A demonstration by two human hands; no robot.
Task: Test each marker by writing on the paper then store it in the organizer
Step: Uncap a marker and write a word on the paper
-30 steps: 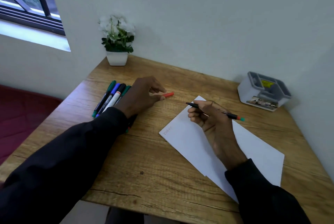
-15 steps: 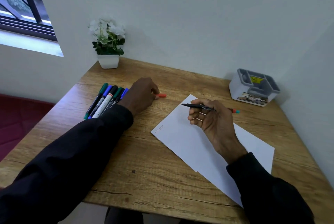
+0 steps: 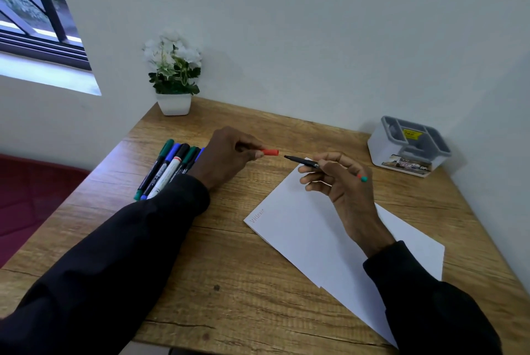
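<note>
My right hand [image 3: 341, 182] holds a thin black marker [image 3: 301, 160] above the far corner of the white paper [image 3: 309, 240], tip pointing left, uncapped. My left hand [image 3: 229, 154] pinches its red cap [image 3: 270, 152], the open end facing the tip a short gap away. Faint red writing [image 3: 257, 215] sits at the paper's near-left corner. Several markers [image 3: 169, 168] with green, blue and black caps lie in a row beside my left wrist. The grey and white organizer [image 3: 408, 145] stands at the far right corner, with nothing visible in its compartments.
A white pot of white flowers [image 3: 174, 79] stands at the table's far left corner. The wooden table [image 3: 229, 283] meets walls behind and to the right. A window and a dark red seat lie off to the left.
My left hand has lifted the red cap off the table and turned it toward the marker tip. My right hand has raised the marker and brought its tip closer to the cap.
</note>
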